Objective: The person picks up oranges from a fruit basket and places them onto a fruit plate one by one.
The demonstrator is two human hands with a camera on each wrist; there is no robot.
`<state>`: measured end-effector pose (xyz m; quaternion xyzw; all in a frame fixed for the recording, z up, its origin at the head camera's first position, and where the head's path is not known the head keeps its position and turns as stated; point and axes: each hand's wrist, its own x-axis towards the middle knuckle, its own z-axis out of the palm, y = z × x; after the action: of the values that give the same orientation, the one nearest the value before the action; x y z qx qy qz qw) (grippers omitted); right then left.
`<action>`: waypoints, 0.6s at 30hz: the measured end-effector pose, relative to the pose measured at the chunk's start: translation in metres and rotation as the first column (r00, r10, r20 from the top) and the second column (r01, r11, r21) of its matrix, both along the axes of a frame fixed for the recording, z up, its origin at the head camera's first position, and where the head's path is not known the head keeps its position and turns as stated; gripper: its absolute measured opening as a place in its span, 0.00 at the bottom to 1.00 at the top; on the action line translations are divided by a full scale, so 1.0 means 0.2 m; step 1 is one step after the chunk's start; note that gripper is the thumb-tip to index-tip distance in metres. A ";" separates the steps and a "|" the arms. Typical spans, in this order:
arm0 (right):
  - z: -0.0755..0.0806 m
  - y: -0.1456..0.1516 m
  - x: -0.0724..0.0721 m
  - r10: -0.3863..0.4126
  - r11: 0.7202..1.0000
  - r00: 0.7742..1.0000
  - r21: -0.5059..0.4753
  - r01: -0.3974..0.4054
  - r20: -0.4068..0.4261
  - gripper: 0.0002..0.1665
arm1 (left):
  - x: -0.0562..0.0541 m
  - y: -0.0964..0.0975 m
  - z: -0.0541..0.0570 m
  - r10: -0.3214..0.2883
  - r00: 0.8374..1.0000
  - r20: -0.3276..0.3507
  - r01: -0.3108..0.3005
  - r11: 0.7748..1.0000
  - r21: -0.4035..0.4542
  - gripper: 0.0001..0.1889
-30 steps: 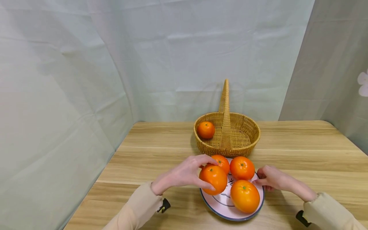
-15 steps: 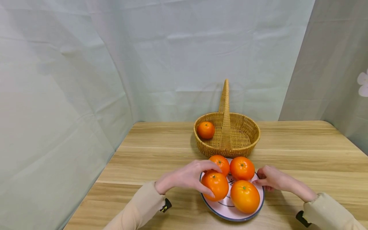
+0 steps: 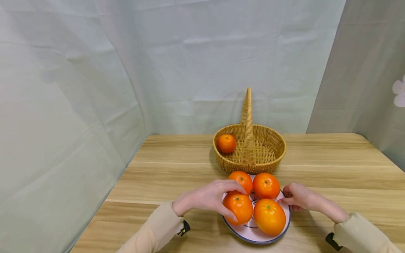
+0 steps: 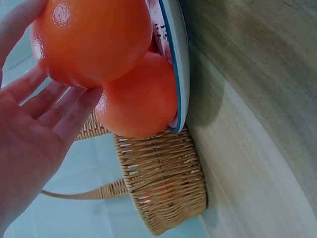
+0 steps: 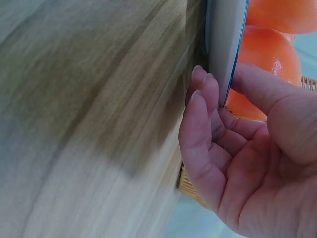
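My left hand (image 3: 210,197) curves its thumb and fingers around a glossy orange (image 3: 239,209) at the left front of a white, blue-rimmed plate (image 3: 245,234). In the left wrist view, that orange (image 4: 94,39) touches the finger pads and sits close against another orange (image 4: 141,99). Three more oranges lie on the plate: one at back left (image 3: 241,181), one at back right (image 3: 266,185), one at front right (image 3: 269,218). My right hand (image 3: 300,198) pinches the plate's right rim; the right wrist view shows the thumb over it and curled fingers (image 5: 195,124) beneath.
Directly behind the plate stands a wicker basket (image 3: 231,164) with a tall handle (image 3: 249,130). One orange (image 3: 226,143) lies in its left half. The wooden table (image 3: 164,168) reaches back to pale cloth hangings (image 3: 221,63).
My left hand has lowered the orange slightly toward the front and right, down to the plate. My right hand has stayed at the plate's rim.
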<state>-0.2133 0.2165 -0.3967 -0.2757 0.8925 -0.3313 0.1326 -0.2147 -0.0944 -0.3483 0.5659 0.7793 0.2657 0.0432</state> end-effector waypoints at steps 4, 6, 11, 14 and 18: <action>0.00 0.00 0.01 -0.002 1.000 1.000 0.003 0.002 -0.003 0.13 | 0.00 0.00 -0.01 0.004 1.000 0.009 -0.004 1.000 -0.021 0.31; 0.00 0.00 0.01 -0.004 1.000 1.000 0.001 0.004 -0.004 0.13 | 0.00 0.00 -0.02 0.007 1.000 0.007 -0.007 0.999 -0.031 0.31; 0.00 0.00 0.01 -0.009 1.000 1.000 -0.003 0.009 -0.001 0.13 | 0.00 0.01 -0.02 0.006 1.000 -0.002 -0.006 0.999 -0.052 0.32; 0.00 0.00 0.01 -0.011 1.000 1.000 -0.004 0.011 -0.004 0.13 | 0.00 0.01 -0.03 0.005 1.000 -0.001 -0.005 0.998 -0.060 0.31; 0.00 0.00 0.01 -0.005 1.000 1.000 -0.010 0.005 -0.004 0.13 | 0.00 0.01 -0.03 0.002 1.000 0.003 -0.002 0.998 -0.070 0.31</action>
<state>-0.2117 0.2158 -0.3970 -0.2747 0.8920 -0.3353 0.1285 -0.2140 -0.0923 -0.3541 0.5627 0.7887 0.2393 0.0639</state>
